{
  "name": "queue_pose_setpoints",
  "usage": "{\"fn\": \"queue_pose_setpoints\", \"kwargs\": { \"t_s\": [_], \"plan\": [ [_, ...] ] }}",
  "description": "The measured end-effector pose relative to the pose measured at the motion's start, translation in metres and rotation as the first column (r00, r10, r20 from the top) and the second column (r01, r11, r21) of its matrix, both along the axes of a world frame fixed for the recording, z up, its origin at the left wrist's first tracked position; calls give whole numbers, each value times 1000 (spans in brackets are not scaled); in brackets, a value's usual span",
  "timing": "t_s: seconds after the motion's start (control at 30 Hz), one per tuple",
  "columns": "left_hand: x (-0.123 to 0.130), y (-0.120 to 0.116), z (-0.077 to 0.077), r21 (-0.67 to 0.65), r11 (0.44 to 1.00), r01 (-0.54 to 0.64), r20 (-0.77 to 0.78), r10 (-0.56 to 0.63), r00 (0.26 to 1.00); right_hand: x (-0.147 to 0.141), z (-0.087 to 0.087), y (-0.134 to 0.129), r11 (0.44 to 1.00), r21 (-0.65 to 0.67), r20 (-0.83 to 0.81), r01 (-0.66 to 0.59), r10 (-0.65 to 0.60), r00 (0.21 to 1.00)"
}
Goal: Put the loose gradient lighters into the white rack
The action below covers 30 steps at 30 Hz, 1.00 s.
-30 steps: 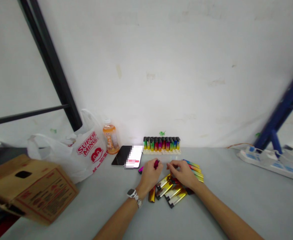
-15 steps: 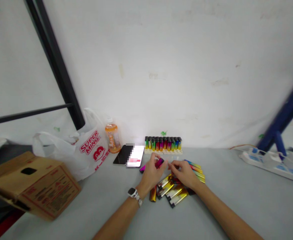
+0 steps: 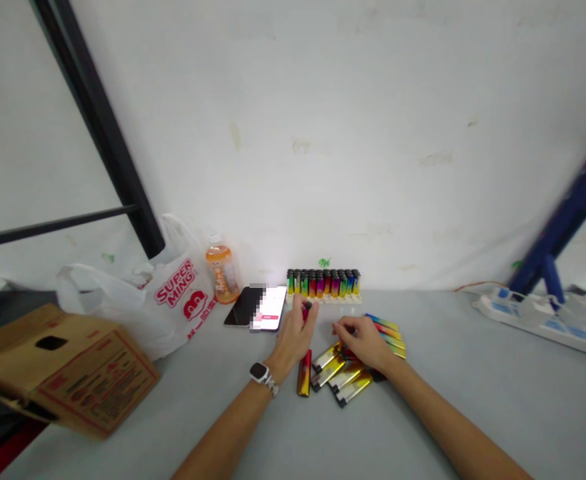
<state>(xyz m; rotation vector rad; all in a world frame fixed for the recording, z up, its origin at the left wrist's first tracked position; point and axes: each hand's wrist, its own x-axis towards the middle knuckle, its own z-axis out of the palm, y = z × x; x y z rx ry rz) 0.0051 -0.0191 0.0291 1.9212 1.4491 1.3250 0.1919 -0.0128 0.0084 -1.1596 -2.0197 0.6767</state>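
My left hand (image 3: 293, 333), with a watch on its wrist, is closed around a lighter (image 3: 306, 309) of dark pink colour, held tilted up in front of the rack. Over the loose lighters, my right hand (image 3: 361, 339) has its fingers curled together; what is in them, if anything, I cannot make out. A red and gold lighter (image 3: 304, 375) lies between the two hands. Several gold and silver lighters (image 3: 351, 388) lie in a slanted pile below my right hand, partly covered by it. More coloured lighters (image 3: 395, 338) fan out to its right.
Coloured lighters (image 3: 319, 285) stand upright in a white rack (image 3: 340, 299) against the wall. To the left are a tablet (image 3: 240, 309), an orange drink bottle (image 3: 224, 275), a plastic bag (image 3: 173, 313) and a cardboard box (image 3: 97, 387). A power strip (image 3: 533, 320) lies at right.
My left hand has moved away from my right, turning its lighter more upright near the rack. A purple lighter visible beside it before is now out of sight. My right hand stays over the pile.
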Motion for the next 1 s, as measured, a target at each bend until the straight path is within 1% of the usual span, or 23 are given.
{"fn": "queue_pose_setpoints", "kwargs": {
  "t_s": [0.1,0.27,0.33,0.4,0.43,0.47,0.53,0.57,0.7,0.77,0.87,1.0],
  "plan": [
    [-2,4,4,7,999,39,14,-40,999,0,0,0,1000,0,-1,-1,1,1000],
    [-15,22,3,-34,998,46,64,-43,997,1,1,1,1000,-7,6,3,-3,1000],
    [-21,32,4,-40,996,84,95,-80,992,1,0,1,1000,-14,9,3,-3,1000],
    [-27,43,8,12,988,156,104,-156,982,1,-1,2,1000,-19,11,5,-5,1000],
    [-30,49,10,54,982,183,89,-187,978,1,-1,2,1000,-20,12,7,-6,1000],
    [-34,55,13,82,981,178,69,-184,981,1,-2,2,1000,-20,14,8,-8,1000],
    [-41,67,19,106,985,136,13,-138,990,1,-3,3,1000,-18,18,11,-11,1000],
    [-45,73,22,106,986,131,-20,-130,991,1,-3,3,1000,-16,21,11,-11,1000],
    [-58,94,30,62,977,206,-166,-193,967,1,-2,2,1000,-22,29,9,-9,1000],
    [-61,102,31,58,973,221,-246,-201,948,0,-1,1,999,-32,32,5,-4,999],
    [-63,111,27,65,972,226,-339,-191,921,0,0,0,999,-41,38,3,-2,999],
    [-64,119,18,17,973,229,-373,-206,905,1,0,1,999,-42,36,-2,4,999]
  ]
}}
